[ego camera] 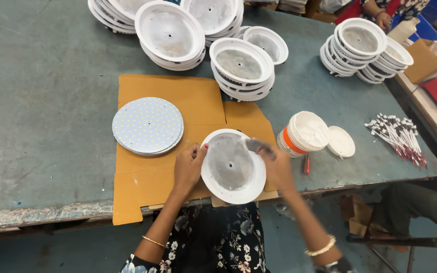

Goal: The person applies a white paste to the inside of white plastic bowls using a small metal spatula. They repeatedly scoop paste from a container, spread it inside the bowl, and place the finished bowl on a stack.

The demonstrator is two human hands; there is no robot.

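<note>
A round white lamp housing with a grey metal base lies on a brown cardboard sheet at the table's near edge. My left hand grips the housing's left rim. My right hand is at its right rim and holds a small dark tool, blurred, over the grey base. A stack of round white LED discs lies to the left on the cardboard. An open white tub of white paste with an orange band stands right of the housing, its lid beside it.
Stacks of white housings fill the table's far side, more at the right and left. A bundle of white and red wires lies at the right edge. Another person's hand shows top right, with boxes beyond.
</note>
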